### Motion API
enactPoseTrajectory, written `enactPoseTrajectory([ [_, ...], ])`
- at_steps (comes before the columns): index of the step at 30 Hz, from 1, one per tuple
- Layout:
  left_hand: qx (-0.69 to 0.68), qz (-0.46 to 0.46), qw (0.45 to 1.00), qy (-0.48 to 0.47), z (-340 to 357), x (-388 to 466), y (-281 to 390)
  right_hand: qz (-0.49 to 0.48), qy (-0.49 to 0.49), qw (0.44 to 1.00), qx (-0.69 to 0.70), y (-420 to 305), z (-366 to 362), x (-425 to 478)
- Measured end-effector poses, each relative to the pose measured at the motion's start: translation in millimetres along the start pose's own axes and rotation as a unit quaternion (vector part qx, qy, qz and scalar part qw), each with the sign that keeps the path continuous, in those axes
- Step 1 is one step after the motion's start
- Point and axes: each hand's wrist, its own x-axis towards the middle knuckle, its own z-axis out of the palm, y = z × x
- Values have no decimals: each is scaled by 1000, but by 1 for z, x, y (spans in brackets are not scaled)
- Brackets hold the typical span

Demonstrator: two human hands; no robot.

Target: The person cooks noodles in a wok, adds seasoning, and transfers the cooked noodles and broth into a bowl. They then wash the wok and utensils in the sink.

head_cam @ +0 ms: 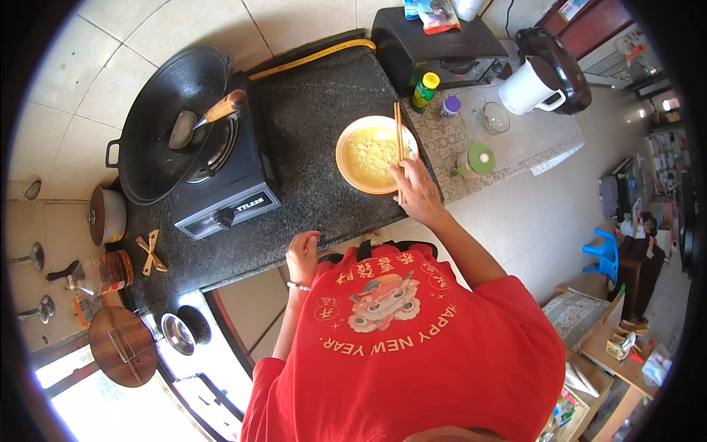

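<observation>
My right hand point(418, 189) holds a pair of wooden chopsticks point(399, 130) at their near end. They lie over the right side of a bowl point(342, 175) filled with yellowish soup point(371, 152) with pale pieces in it, perhaps noodles or egg. The bowl stands on the dark stone countertop point(309, 182), close to its right end. At the counter's front edge is my left hand point(303, 257), fingers curled, with nothing seen in it. To the left, a black wok point(152, 138) sits on a portable gas stove point(226, 210), and a wooden-handled ladle point(185, 128) rests in it.
Right of the counter, a cloth-covered table point(431, 132) bears a yellow-capped bottle point(425, 93), a green-lidded jug point(477, 161), a glass bowl point(495, 118), a white kettle point(527, 85) and a black oven point(436, 50). A lidded pot point(107, 215) and a wooden trivet point(150, 253) stand left.
</observation>
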Motion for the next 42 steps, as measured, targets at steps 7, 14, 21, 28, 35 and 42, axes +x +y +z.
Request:
enactPoseTrajectory([
  [7, 6, 4, 1000, -3, 2, 2, -2, 12, 16, 1000, 1, 4, -17, -9],
  [14, 2, 39, 999, 29, 2, 3, -6, 170, 159, 968, 94, 7, -27, -23],
  [21, 33, -36, 995, 92, -29, 9, -9, 353, 219, 824, 385, 30, 15, -48],
  [28, 89, -85, 957, 262, -109, 32, -57, 363, 191, 824, 390, 4, 10, -31],
  [35, 340, 6, 926, 163, -153, 67, -67, 325, 229, 834, 383, -35, 19, -13],
  [42, 350, 107, 926, 90, -174, 79, -69, 354, 266, 815, 373, -90, 44, -24],
])
